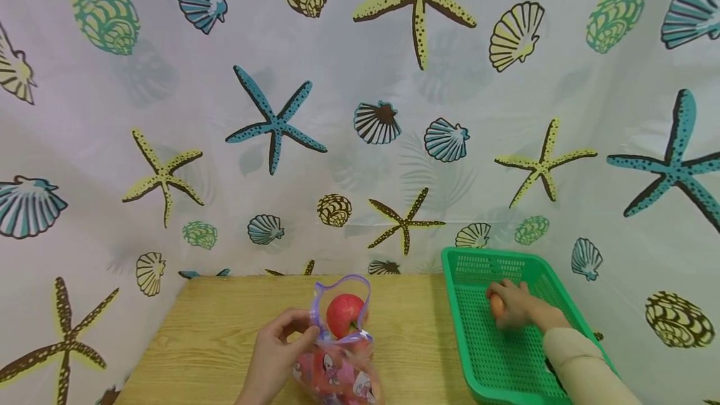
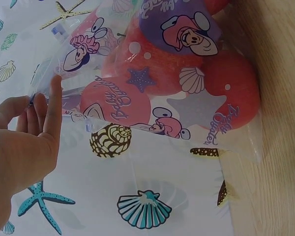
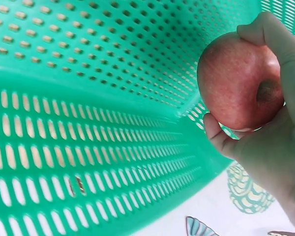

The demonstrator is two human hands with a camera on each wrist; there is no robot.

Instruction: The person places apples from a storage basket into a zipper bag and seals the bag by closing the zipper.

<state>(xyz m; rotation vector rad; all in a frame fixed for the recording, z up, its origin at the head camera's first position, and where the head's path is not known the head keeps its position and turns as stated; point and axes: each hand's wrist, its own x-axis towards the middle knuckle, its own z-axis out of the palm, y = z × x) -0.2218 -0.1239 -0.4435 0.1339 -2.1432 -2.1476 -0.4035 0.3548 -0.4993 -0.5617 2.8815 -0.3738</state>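
Note:
My left hand [image 1: 278,345] pinches the purple-edged mouth of a clear plastic bag [image 2: 115,105] printed with cartoon oysters, stars and shells. The bag stands on the table with its mouth spread, and a red apple [image 1: 344,314] shows at the opening. More round red fruit [image 2: 231,91] fills it below, seen through the plastic. Inside the green basket [image 1: 489,355], my right hand [image 1: 514,306] grips another apple [image 3: 231,83], thumb and fingers around its sides. The right wrist view shows this apple's stem hollow facing the palm.
A wooden table [image 1: 219,317] lies under the bag and basket. The perforated basket stands at the right, its raised rim [image 1: 458,330] around the right hand. Behind and beside the table hangs a white curtain [image 1: 337,167] printed with starfish and shells.

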